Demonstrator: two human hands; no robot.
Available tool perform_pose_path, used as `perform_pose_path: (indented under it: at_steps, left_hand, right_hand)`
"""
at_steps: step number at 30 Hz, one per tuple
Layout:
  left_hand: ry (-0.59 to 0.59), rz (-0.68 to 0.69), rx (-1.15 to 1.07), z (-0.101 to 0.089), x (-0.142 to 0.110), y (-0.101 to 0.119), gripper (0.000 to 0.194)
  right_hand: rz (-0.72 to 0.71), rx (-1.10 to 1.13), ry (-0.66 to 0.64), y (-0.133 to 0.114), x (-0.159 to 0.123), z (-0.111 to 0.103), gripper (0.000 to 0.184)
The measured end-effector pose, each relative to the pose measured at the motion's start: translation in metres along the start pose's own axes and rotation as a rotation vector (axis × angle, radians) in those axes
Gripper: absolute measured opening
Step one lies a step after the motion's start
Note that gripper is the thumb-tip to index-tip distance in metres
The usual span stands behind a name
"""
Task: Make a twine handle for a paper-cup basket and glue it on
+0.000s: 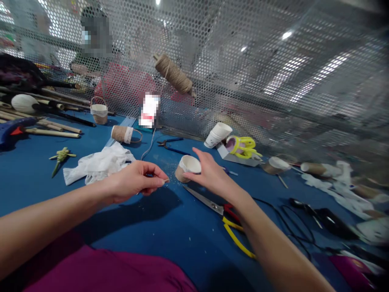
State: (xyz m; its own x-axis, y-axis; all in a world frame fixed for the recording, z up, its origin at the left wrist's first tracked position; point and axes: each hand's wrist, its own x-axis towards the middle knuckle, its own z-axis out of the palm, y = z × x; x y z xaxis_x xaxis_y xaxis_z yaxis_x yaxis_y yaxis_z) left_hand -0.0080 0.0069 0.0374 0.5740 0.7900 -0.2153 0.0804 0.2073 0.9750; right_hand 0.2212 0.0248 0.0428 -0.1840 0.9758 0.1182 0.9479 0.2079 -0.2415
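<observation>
Upright tan cup (181, 174), tiny piece (166, 181)

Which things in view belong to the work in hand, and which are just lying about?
Likely in use:
wrapped cup by the right hand
small piece in the left hand
twine spool
scissors

Apparently lying about:
green figure
bamboo sticks

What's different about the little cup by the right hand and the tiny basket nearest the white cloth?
The little cup stands upright, but the tiny basket lies on its side. The basket has a loop handle; the cup shows none. Both have brown sides and white trim.
</observation>
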Motion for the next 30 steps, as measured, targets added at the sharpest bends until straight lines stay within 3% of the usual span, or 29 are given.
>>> perform_pose_path:
  at_steps: [2,9,13,15,17,21,25,30]
  left_hand:
    - [0.004,0.001,-0.006,0.000,0.001,-0.002,0.013]
    - [-0.003,0.000,-0.018,-0.002,0.004,-0.003,0.013]
    - [0.004,-0.008,-0.038,-0.001,0.004,-0.002,0.010]
    - [0.002,-0.012,-0.047,-0.001,0.004,-0.001,0.010]
    - [-0.004,-0.013,-0.066,0.000,0.004,-0.001,0.010]
    - [-0.018,-0.011,-0.110,0.001,0.002,-0.001,0.010]
    - [-0.040,-0.004,-0.110,0.003,0.001,-0.002,0.008]
    - [-0.026,0.002,-0.103,0.004,0.003,-0.004,0.008]
  right_hand:
    - [0.010,0.011,-0.038,-0.009,0.012,0.002,0.070]
    - [0.036,0.004,0.086,-0.011,0.046,0.020,0.069]
    - [0.036,0.012,0.107,-0.011,0.045,0.021,0.072]
    - [-0.005,0.061,0.196,-0.017,0.032,0.013,0.058]
    - [-0.087,0.256,0.249,-0.027,0.012,0.003,0.034]
    - [-0.062,0.704,-0.057,-0.048,-0.028,-0.007,0.025]
    - [-0.074,0.821,-0.109,-0.056,-0.045,-0.003,0.020]
    - [-0.087,0.886,-0.135,-0.056,-0.043,0.001,0.018]
